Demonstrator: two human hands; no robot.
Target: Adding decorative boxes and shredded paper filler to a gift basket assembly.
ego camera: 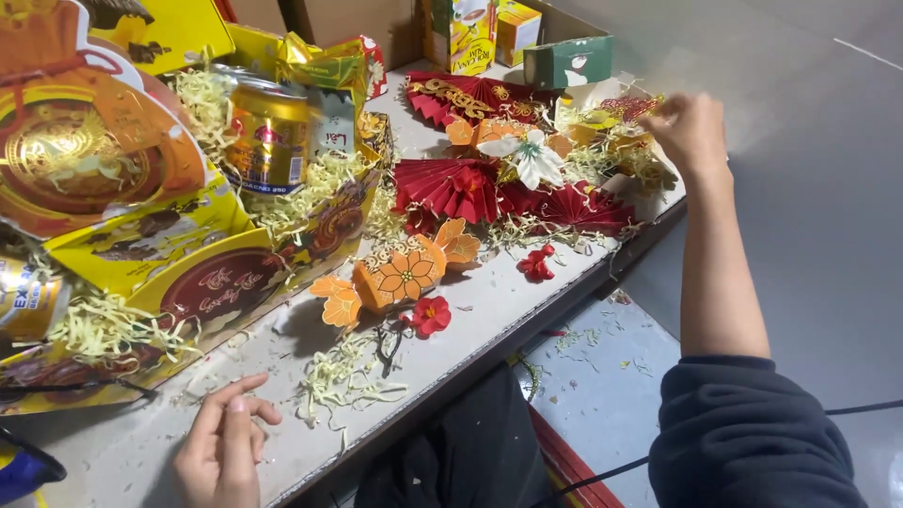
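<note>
Reaching right hand (691, 132) into far shredded paper (616, 141), fingers curled, hold unclear; left hand (221, 452) loosely open, empty, resting on desk (489, 320).

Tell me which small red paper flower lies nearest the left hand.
The red flower beside the orange paper blossoms, above the shredded paper. The other loose red flower lies farther right, near the table edge, away from the left hand.

The table (489, 325) is pale grey, strewn with pale yellow shredded paper (343, 376). The fans (451, 183) are deep red, one (461, 94) with gold openwork. The paper flowers (404, 275) are orange with gold outlines; the small blossoms (431, 314) are red, and one flower (530, 155) is white. The can (268, 136) is gold with a red and blue band. The gift box (188, 263) is yellow with a dark red oval. The carton (567, 62) is dark green. The sleeve (743, 437) is navy.
</note>
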